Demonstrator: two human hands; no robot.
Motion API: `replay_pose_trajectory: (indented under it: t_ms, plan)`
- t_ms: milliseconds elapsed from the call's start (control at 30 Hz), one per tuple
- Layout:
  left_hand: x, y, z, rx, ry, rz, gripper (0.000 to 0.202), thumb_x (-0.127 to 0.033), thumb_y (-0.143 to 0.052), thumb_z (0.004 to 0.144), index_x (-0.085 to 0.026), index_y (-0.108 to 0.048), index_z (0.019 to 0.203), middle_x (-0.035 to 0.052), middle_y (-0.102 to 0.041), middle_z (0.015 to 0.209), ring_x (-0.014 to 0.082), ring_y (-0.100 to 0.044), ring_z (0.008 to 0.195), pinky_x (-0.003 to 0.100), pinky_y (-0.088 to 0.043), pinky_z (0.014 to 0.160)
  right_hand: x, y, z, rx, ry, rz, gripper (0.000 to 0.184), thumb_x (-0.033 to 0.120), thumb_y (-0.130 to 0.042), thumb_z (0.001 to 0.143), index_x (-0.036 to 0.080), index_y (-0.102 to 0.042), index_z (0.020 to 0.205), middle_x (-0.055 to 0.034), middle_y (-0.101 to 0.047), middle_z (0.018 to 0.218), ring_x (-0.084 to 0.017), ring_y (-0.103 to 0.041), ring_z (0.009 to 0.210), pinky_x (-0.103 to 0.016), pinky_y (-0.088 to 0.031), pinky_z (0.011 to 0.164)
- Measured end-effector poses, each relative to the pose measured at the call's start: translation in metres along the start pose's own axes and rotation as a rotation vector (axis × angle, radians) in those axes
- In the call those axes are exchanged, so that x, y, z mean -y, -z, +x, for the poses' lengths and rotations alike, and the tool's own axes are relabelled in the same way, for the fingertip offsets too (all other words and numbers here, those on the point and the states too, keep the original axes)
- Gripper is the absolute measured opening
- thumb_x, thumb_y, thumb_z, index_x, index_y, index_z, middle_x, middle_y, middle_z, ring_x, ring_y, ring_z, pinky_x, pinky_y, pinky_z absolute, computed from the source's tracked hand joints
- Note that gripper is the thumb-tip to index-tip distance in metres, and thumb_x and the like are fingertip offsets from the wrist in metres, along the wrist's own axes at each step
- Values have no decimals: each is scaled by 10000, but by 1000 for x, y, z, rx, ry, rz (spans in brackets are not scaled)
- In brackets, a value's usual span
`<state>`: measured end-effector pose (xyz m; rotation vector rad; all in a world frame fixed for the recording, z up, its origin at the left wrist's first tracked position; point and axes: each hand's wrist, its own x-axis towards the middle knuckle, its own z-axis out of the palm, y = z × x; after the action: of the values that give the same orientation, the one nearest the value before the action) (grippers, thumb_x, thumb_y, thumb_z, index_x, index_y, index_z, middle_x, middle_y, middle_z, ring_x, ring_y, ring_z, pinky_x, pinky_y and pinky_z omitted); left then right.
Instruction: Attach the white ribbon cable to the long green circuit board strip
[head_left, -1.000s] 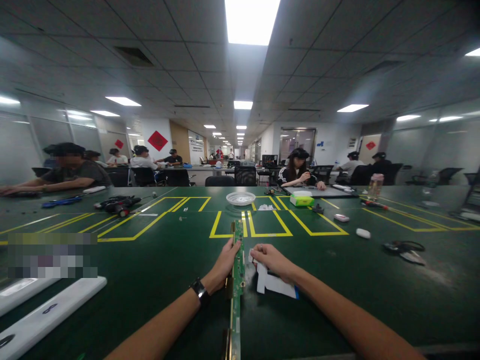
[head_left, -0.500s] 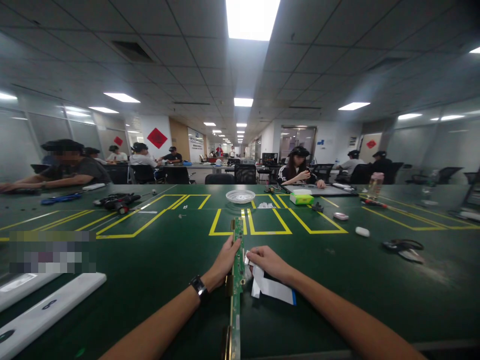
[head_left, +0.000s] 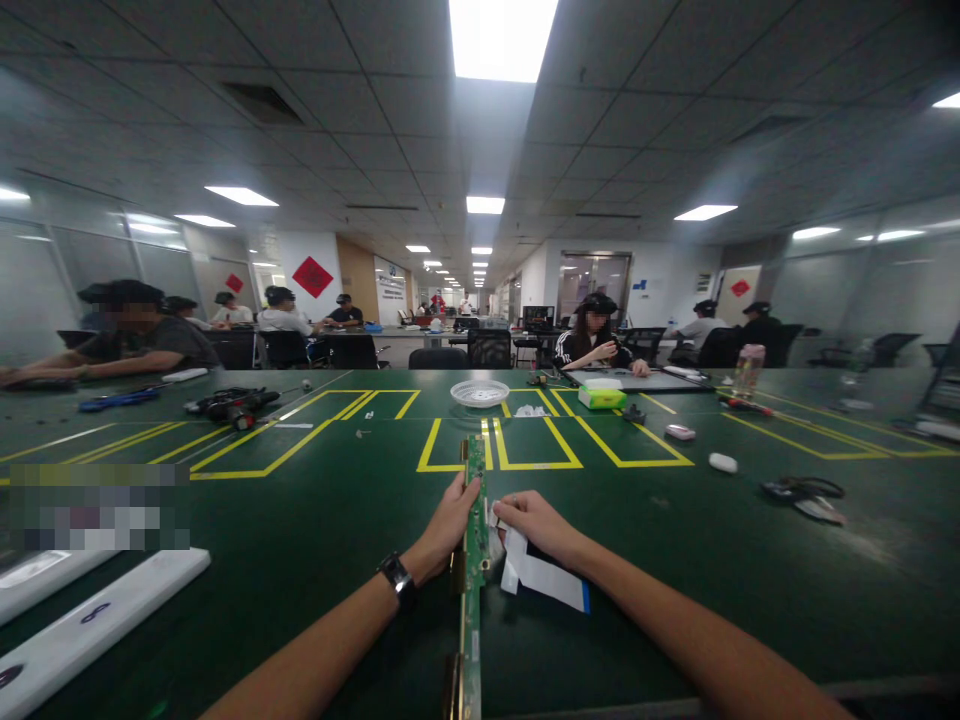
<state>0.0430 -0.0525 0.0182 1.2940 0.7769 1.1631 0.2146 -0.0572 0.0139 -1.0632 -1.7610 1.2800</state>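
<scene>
A long narrow green circuit board lies lengthwise on the green table, running from the near edge toward the middle. My left hand, with a black watch on the wrist, rests against the board's left edge, fingers curled onto it. My right hand sits just right of the board with its fingers pinched on a white flat ribbon cable with a blue end, whose near end lies by the board.
Yellow tape boxes mark the table ahead. Farther off are a white dish, a green tissue box, a white mouse-like object, black scissors and dark tools. White panels lie at the left. Other people sit across.
My right hand has shifted slightly left with the ribbon cable, closer to the board. My left hand stays on the board.
</scene>
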Motion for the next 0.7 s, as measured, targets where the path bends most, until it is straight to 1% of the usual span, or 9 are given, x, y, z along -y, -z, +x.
replay_pose_trajectory:
  t_ms: [200,367,467,567,700]
  plan:
    - [2,0,0,16,24,18,466,-546,-530,835,-190,-524,1136,-6,-573,793,126,-545,635,244,-472,612,2,-1,-1,3,6,-11,454,564,-553,820,135,-589,678,23,-574,582,-80,-450,489,-202,-326,492]
    - [4,0,-1,34,-16,130,441,-533,-537,834,-178,-553,1094,22,-599,876,160,-561,795,243,-449,723,4,-1,-3,47,13,-82,408,510,-546,841,139,-584,675,20,-579,577,-74,-441,473,-191,-324,467]
    - [4,-1,-3,41,-28,178,427,-520,-511,852,-185,-552,1113,28,-607,926,177,-555,864,253,-431,782,3,0,-3,68,16,-137,411,496,-529,852,141,-573,648,25,-557,547,-70,-420,447,-187,-303,438]
    - [4,-2,-4,30,-38,220,433,-517,-505,854,-183,-548,1125,32,-614,947,196,-550,919,268,-411,832,1,0,-1,76,20,-153,424,507,-519,856,143,-577,647,26,-555,539,-70,-423,435,-185,-301,427]
    - [3,-1,-4,18,-45,240,448,-526,-525,834,-181,-560,1118,37,-623,971,210,-548,947,280,-398,852,0,0,-1,93,52,-138,462,544,-506,858,140,-586,648,19,-562,544,-74,-432,442,-189,-318,440]
